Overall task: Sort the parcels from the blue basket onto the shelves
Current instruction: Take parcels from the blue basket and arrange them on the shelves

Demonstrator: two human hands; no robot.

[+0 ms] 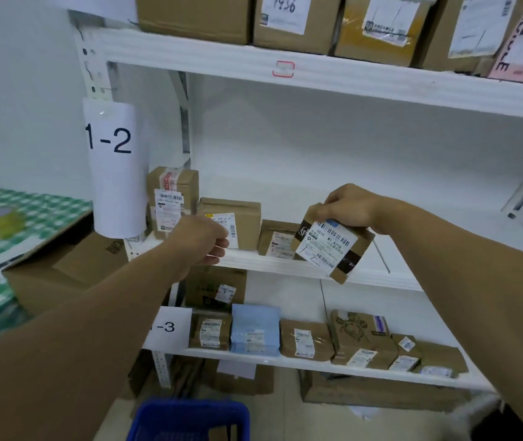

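Holding: the right hand (347, 206) is clamped from above on a small cardboard parcel (333, 241), fingers over its top edge, label facing the person.
Parcel position: tilted in the air just in front of the middle shelf (285, 264), beside the row of three boxes (231, 222) standing there, not yet resting on the board.
Left hand: the left hand (204, 240) is curled loosely near the shelf edge, in front of the second box; I cannot tell whether it holds anything.
Shelf marker: the sign (112, 140) on the post reads 1-2, and a handwritten mark on the parcel's label seems to read the same, though it is too small to be sure.
Handling: the parcel looks light and stiff, carried easily by one hand; the taped cardboard should not slip, and a pinch on the top edge seems enough.
Next step: likely setting it upright at the open end of the row.
Basket: the blue basket (190, 418) sits on the floor below, contents mostly out of view.
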